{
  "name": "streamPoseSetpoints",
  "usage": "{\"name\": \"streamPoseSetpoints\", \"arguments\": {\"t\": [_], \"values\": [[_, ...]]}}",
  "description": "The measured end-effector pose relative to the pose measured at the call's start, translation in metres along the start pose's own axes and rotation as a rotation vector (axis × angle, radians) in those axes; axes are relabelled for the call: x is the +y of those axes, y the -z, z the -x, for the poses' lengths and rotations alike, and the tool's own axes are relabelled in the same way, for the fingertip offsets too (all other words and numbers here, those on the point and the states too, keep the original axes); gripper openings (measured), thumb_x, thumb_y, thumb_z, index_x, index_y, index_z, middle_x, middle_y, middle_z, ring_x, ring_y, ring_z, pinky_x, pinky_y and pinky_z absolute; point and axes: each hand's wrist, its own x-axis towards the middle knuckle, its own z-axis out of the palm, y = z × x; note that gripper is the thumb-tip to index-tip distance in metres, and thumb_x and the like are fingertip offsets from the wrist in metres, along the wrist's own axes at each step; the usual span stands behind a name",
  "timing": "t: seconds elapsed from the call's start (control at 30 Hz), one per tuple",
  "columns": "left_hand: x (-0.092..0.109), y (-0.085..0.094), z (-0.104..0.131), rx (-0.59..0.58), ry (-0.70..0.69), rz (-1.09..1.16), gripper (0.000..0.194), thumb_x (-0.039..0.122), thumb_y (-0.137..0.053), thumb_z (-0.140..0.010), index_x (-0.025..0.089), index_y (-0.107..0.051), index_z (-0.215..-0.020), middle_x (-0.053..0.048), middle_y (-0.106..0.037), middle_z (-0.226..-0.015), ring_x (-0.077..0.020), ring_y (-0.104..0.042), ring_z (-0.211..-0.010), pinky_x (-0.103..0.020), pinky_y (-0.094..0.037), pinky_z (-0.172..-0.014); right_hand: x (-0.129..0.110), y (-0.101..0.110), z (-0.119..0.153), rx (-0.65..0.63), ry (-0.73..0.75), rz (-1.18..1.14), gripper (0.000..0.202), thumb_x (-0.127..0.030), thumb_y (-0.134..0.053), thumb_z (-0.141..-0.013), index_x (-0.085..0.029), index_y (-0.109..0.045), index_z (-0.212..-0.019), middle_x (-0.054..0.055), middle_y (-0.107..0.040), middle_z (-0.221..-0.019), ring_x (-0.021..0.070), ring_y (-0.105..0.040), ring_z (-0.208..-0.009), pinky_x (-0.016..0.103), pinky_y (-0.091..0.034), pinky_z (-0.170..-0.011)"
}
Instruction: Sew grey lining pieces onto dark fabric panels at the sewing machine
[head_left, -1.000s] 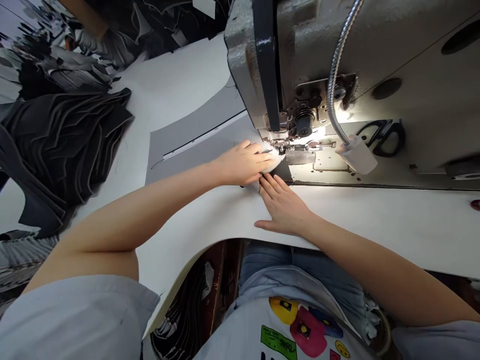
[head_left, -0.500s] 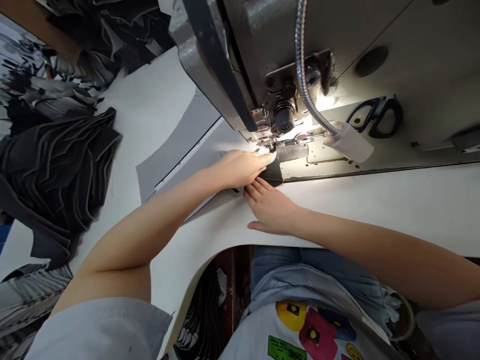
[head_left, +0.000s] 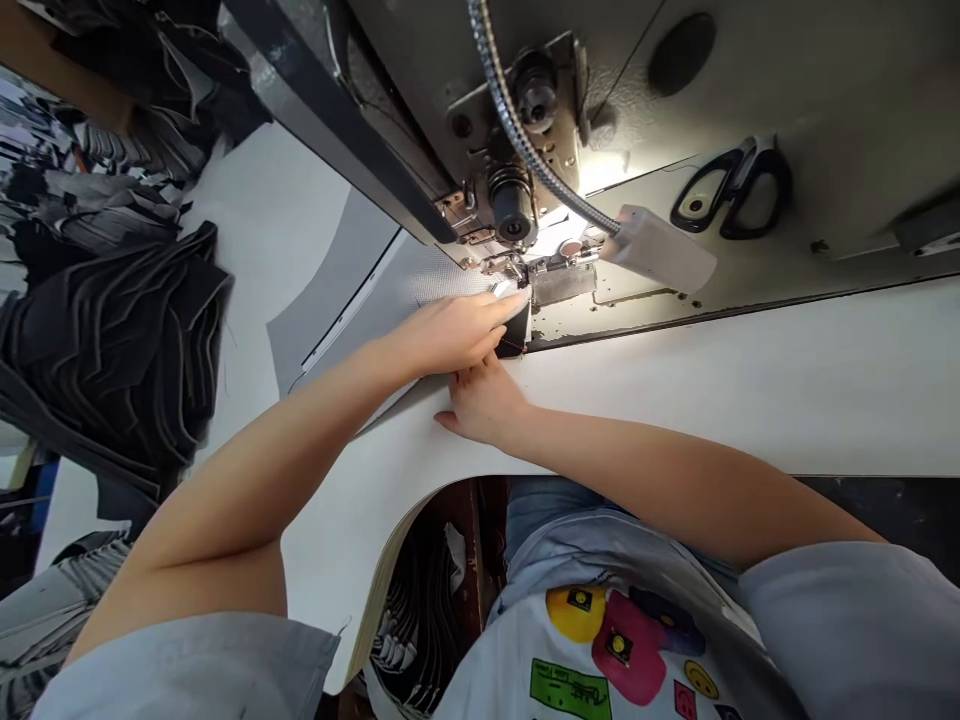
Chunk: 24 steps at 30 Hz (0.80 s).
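A grey fabric panel (head_left: 319,295) with a white mesh area lies under the sewing machine's needle and presser foot (head_left: 517,268). Flat on its mesh end rests my left hand (head_left: 454,332), open, one finger stretched toward the foot. Beside that fingertip shows a dark piece with reddish stitching (head_left: 514,338). My right hand (head_left: 487,402) lies just below my left hand, at the panel's near edge. Its thumb is spread away, while its other fingers bend and are partly hidden by my left hand; no grip on the fabric is visible.
The sewing machine (head_left: 420,130) stands over the white table (head_left: 675,390). A lamp (head_left: 660,250) on a bendable metal neck hangs right of the needle. Black-handled scissors (head_left: 731,190) lie farther right. Dark fabric pieces (head_left: 112,340) are heaped at left.
My right hand has moved left, closer under my left hand, and its fingers are now more bent. The view has shifted, so the machine appears farther left.
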Motion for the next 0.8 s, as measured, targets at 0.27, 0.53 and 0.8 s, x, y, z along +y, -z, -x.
{"name": "streamPoseSetpoints", "arguments": {"t": [0.27,0.53,0.8], "values": [[0.010,0.000,-0.003,-0.076,0.024,-0.076,0.055,0.014,-0.037,-0.089,0.021,-0.042,-0.143,-0.009,-0.066,-0.099,-0.0247,-0.066,-0.079,-0.032,-0.046,-0.065,-0.002,-0.001,-0.002,0.035,-0.023,-0.055,0.069,-0.051,-0.049,-0.095,0.006,-0.052,-0.133,0.029,-0.051,-0.139,0.0402,-0.042,-0.134,0.056,-0.022,-0.118],[0.025,-0.008,-0.011,-0.019,0.070,-0.042,0.054,0.010,-0.040,-0.088,0.013,-0.041,-0.142,-0.012,-0.065,-0.098,-0.0269,-0.068,-0.088,-0.033,-0.048,-0.067,0.014,-0.004,0.020,0.108,0.069,-0.049,0.065,-0.051,-0.058,-0.091,0.003,-0.058,-0.129,0.025,-0.062,-0.128,0.0369,-0.049,-0.129,0.049,-0.033,-0.112],[0.006,-0.018,-0.007,0.187,-0.024,0.042,0.042,0.023,-0.044,-0.092,0.016,-0.054,-0.133,-0.011,-0.063,-0.105,-0.0258,-0.061,-0.095,-0.034,-0.048,-0.078,0.013,-0.008,0.020,0.143,-0.009,0.035,0.074,-0.058,-0.052,-0.091,0.007,-0.060,-0.127,0.029,-0.061,-0.127,0.0417,-0.047,-0.130,0.057,-0.028,-0.114]]}}
